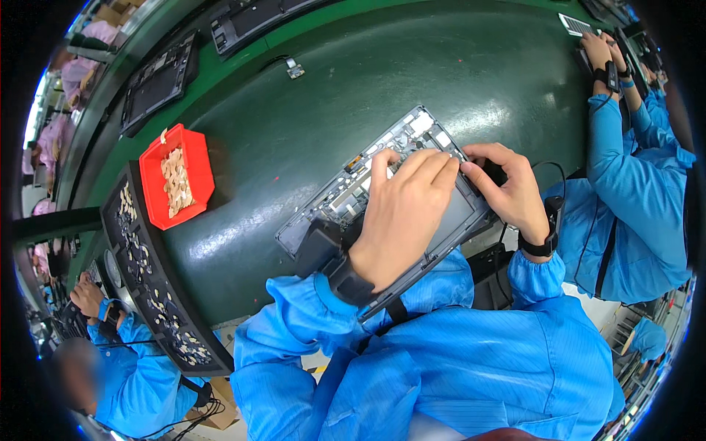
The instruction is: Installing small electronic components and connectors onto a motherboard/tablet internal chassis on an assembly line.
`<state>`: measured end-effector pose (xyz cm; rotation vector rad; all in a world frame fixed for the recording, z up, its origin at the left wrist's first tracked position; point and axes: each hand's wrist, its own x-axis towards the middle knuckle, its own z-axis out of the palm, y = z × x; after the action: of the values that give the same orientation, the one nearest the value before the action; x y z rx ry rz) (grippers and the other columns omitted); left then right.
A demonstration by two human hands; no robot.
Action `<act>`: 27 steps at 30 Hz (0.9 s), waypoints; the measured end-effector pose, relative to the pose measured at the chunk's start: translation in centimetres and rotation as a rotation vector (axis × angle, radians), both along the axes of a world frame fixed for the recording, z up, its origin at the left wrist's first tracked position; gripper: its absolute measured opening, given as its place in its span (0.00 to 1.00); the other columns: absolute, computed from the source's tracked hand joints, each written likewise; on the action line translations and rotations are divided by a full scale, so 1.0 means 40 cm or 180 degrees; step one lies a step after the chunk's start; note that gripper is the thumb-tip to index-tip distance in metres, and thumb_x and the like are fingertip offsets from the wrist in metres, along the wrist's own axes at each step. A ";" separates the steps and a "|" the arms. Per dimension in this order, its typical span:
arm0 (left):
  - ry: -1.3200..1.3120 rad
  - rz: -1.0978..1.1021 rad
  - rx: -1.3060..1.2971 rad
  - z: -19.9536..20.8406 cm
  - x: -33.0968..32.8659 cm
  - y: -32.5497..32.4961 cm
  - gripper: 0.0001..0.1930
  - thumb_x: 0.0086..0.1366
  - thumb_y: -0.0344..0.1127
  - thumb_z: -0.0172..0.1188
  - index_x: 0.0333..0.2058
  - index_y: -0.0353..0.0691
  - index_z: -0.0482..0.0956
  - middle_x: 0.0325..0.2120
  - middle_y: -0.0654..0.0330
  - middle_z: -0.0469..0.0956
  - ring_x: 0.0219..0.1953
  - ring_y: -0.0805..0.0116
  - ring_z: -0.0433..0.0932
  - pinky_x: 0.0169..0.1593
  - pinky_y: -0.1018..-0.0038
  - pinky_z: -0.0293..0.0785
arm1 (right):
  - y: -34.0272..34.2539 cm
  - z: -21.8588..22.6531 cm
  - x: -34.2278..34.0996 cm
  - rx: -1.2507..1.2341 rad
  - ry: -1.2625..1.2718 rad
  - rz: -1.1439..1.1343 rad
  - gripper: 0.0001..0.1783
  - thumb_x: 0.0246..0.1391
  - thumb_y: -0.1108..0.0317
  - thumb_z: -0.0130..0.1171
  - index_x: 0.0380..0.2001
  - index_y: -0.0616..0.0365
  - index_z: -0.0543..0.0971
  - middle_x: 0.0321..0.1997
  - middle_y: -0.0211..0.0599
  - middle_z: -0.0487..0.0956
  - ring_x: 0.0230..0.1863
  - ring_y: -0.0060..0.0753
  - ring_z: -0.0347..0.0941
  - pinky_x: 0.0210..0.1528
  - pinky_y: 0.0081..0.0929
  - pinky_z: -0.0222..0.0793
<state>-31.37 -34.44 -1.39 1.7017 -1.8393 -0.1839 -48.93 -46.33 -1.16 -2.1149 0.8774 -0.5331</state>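
Open grey rectangular device chassis (457, 217): slantwise at the near edge of the glossy green table (294, 132), its middle hidden beneath the left hand (412, 195)
Left fingers: bent over circuit parts (353, 192); whether they grip anything, I cannot tell
Right hand (518, 187): thumb and forefinger close together at the chassis's edge; anything pinched is unclear
Dark flat casing (254, 29): cut off at top
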 end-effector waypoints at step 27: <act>0.0514 -0.0181 -0.0238 -0.019 0.038 -0.078 0.09 0.61 0.36 0.71 0.38 0.42 0.90 0.32 0.64 0.86 0.42 0.64 0.80 0.47 0.66 0.66 | -0.027 -0.038 -0.037 0.1446 -0.0614 -0.0125 0.15 0.68 0.69 0.62 0.50 0.70 0.83 0.39 0.41 0.88 0.40 0.22 0.82 0.43 0.20 0.77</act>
<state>-29.86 -37.55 -2.14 1.5386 -1.7543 -0.2650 -50.43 -47.41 -2.70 -1.6107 0.8393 -0.4943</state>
